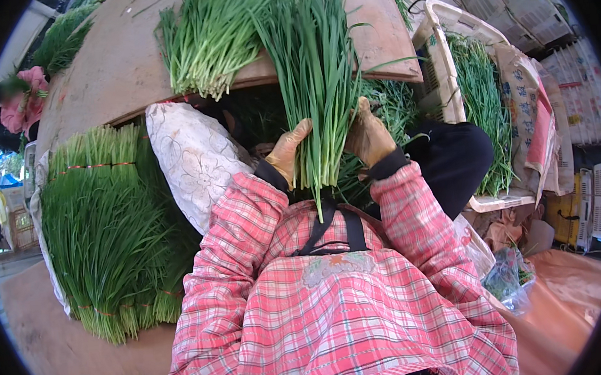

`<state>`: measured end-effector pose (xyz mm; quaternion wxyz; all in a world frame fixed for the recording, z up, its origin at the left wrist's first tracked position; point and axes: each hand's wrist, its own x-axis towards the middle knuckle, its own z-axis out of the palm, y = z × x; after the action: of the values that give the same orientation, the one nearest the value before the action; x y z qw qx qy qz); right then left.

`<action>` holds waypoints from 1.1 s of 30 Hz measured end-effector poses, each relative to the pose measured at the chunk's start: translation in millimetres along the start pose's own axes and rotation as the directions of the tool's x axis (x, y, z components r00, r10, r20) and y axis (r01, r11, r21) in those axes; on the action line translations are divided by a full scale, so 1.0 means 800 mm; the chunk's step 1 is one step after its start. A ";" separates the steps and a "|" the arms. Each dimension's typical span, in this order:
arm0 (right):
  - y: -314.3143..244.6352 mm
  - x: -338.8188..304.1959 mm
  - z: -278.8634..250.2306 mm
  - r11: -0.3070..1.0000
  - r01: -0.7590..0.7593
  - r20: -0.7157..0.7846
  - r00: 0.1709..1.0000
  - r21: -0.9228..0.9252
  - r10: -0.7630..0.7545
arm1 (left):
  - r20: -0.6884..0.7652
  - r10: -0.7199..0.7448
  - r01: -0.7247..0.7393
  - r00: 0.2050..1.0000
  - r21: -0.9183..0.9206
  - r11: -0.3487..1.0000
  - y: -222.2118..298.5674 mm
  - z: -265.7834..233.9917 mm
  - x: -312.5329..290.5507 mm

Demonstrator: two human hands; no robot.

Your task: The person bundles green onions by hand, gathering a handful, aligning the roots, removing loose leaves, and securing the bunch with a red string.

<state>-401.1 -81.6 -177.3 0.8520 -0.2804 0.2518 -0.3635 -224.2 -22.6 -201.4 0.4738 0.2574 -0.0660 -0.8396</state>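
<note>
A bunch of garlic chives (315,82) is held near its pale stem ends (318,164) between the gloved left hand (288,151) and gloved right hand (369,137), one at each side.

A brown wooden board (110,54) is seen at the top of the view. On it a loose heap of green stalks (210,37) is laid near the edge, and the pale ends are turned toward the wearer. At the left, a white sheet (50,275) is spread, and on it tied green bundles (97,222) are piled, bound by reddish bands. By a pale plastic crate (451,86) at the right, more long greens (478,112) are carried.
</note>
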 end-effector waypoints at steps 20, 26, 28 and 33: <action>-0.004 -0.104 0.059 0.467 -0.108 -0.316 0.863 -0.877 -0.395 | 0.224 0.095 -0.075 0.970 -0.097 0.992 -0.026 0.020 -0.006; 0.057 -0.144 0.093 0.496 -0.054 -0.079 0.996 -0.866 -0.030 | 0.227 0.110 -0.094 0.968 -0.078 0.992 -0.031 0.032 0.001; 0.049 -0.145 0.094 0.724 -0.096 -0.131 0.991 -0.683 0.007 | 0.232 0.136 -0.121 0.963 -0.077 0.990 -0.031 0.032 0.000; -0.008 -0.147 0.121 0.801 0.094 -0.157 0.961 -0.591 -0.228 | 0.162 0.215 -0.206 0.963 -0.065 0.976 -0.034 0.030 0.000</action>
<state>-414.0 32.6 -77.5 0.6588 -0.5040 0.4183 -0.3700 -256.7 -11.1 -190.5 0.5591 0.1656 -0.1126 -0.8046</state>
